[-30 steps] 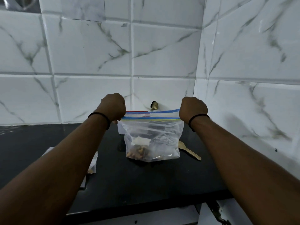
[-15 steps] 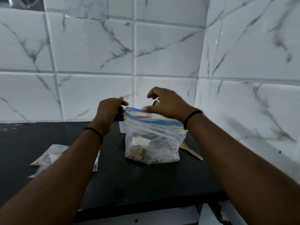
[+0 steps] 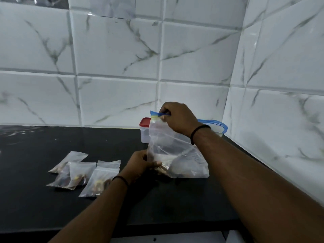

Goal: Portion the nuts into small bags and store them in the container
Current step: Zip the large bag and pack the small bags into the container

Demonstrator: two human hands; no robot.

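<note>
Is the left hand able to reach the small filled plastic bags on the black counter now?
Probably yes: the small filled plastic bags lie openly beside the left hand, but it first must release the large clear zip bag.

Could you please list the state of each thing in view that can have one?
Big zip bag: standing, a few nuts left.
Small bags: filled, lying flat on the counter.
Container: upright, red lid on.
Right hand: pinching the bag's top edge.
Left hand: gripping the bag's lower corner.

Red-lidded container (image 3: 144,130), black counter (image 3: 52,207)
</note>
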